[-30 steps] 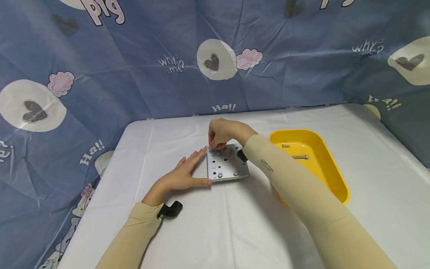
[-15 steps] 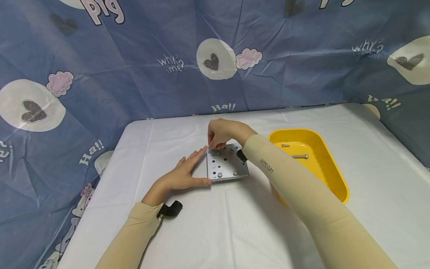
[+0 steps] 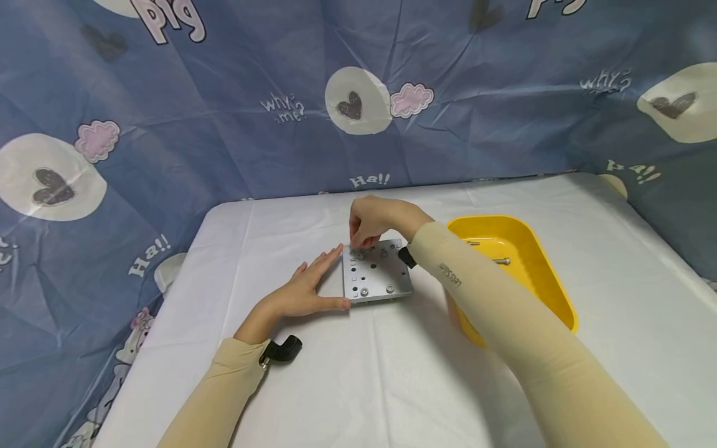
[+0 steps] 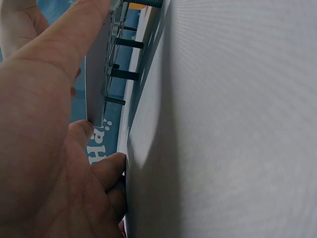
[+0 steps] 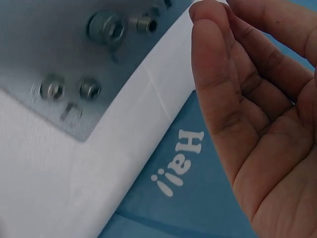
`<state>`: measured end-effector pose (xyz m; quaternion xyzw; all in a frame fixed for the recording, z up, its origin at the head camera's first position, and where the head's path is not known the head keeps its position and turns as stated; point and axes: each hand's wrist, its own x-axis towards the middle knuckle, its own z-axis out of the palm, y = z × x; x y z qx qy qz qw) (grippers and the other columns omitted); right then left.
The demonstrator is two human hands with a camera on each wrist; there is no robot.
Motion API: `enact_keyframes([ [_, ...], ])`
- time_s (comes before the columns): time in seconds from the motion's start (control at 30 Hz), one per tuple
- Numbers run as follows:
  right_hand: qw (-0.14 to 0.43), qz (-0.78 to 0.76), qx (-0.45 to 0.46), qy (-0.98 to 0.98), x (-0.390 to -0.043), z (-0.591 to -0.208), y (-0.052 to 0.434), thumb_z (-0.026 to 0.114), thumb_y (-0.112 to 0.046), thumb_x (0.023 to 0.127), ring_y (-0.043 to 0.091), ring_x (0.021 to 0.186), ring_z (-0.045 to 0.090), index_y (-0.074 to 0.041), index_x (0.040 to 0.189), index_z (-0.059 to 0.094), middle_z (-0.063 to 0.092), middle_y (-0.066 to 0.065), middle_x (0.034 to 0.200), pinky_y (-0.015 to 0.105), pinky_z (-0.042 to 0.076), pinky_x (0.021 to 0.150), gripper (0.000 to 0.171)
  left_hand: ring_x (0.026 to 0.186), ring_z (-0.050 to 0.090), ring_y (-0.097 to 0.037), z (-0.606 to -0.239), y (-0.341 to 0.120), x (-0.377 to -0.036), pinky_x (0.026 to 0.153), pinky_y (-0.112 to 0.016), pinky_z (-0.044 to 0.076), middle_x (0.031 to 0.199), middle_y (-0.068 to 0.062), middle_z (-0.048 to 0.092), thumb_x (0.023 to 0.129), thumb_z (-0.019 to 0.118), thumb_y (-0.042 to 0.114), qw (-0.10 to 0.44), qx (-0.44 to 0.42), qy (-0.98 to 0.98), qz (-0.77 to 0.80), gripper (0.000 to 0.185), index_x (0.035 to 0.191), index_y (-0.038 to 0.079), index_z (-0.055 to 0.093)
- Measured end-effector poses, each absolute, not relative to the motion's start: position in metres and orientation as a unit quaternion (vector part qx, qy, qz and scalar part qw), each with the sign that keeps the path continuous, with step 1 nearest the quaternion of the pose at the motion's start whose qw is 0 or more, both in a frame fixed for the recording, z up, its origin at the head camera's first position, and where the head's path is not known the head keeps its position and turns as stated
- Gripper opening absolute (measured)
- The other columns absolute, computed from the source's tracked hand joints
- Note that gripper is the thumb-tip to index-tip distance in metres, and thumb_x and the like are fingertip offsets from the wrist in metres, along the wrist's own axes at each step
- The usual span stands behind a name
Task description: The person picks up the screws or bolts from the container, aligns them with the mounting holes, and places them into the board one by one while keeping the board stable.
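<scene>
Head view shows our left hand [image 3: 305, 291] flat against the metal plate [image 3: 376, 279], right hand [image 3: 374, 220] pinching at one screw [image 3: 360, 254], several already in.

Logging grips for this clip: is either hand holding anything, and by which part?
The left hand only presses flat against the metal plate's left edge. The right hand's fingertips sit at its far corner; any pinch cannot be told.

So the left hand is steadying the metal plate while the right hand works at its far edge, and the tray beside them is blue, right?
Not quite: the tray is yellow, as the head view shows. The rest holds: the left hand lies flat against the metal plate and the right hand works at its far edge.
</scene>
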<state>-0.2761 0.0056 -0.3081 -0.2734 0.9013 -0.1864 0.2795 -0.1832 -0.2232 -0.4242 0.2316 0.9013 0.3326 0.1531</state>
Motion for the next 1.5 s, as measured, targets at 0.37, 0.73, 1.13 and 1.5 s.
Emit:
enact_keyframes([
  [0.37,0.269,-0.197,-0.268,0.904,-0.276,-0.306,0.039,0.076,-0.015,0.1,0.009,0.073,0.069,-0.004,0.102,0.081,0.077,0.004,0.085,0.03,0.065,0.081,0.012,0.169,0.008,-0.039,-0.42,-0.22,-0.18,0.134,-0.068,-0.003,0.182,-0.008,0.015,0.083,0.081,0.072,0.154,0.226,0.906,0.322,0.124,0.175,0.03,0.008],
  [0.73,0.261,-0.212,-0.248,0.908,-0.276,-0.304,0.081,0.076,-0.013,0.1,0.012,0.073,0.073,-0.005,0.101,0.08,0.076,0.003,0.082,0.034,0.067,0.084,0.009,0.17,0.007,-0.035,-0.419,-0.218,-0.179,0.134,-0.066,-0.004,0.183,0.0,0.013,0.087,0.084,0.059,0.155,0.221,0.912,0.308,0.119,0.175,0.028,0.009],
  [1.13,0.231,-0.213,-0.24,0.919,-0.274,-0.298,0.117,0.078,-0.015,0.099,0.017,0.074,0.074,-0.007,0.101,0.08,0.077,0.005,0.082,0.032,0.065,0.079,0.009,0.17,0.007,-0.037,-0.416,-0.218,-0.179,0.134,-0.066,-0.004,0.182,-0.004,0.013,0.088,0.084,0.057,0.153,0.224,0.911,0.311,0.119,0.175,0.027,0.009],
  [1.5,0.228,-0.223,-0.22,0.922,-0.272,-0.299,0.15,0.079,-0.015,0.099,0.019,0.075,0.075,-0.003,0.104,0.079,0.077,0.005,0.083,0.026,0.064,0.074,0.014,0.17,0.006,-0.036,-0.419,-0.218,-0.18,0.134,-0.066,-0.004,0.183,-0.003,0.013,0.088,0.084,0.058,0.156,0.222,0.911,0.311,0.119,0.175,0.029,0.008],
])
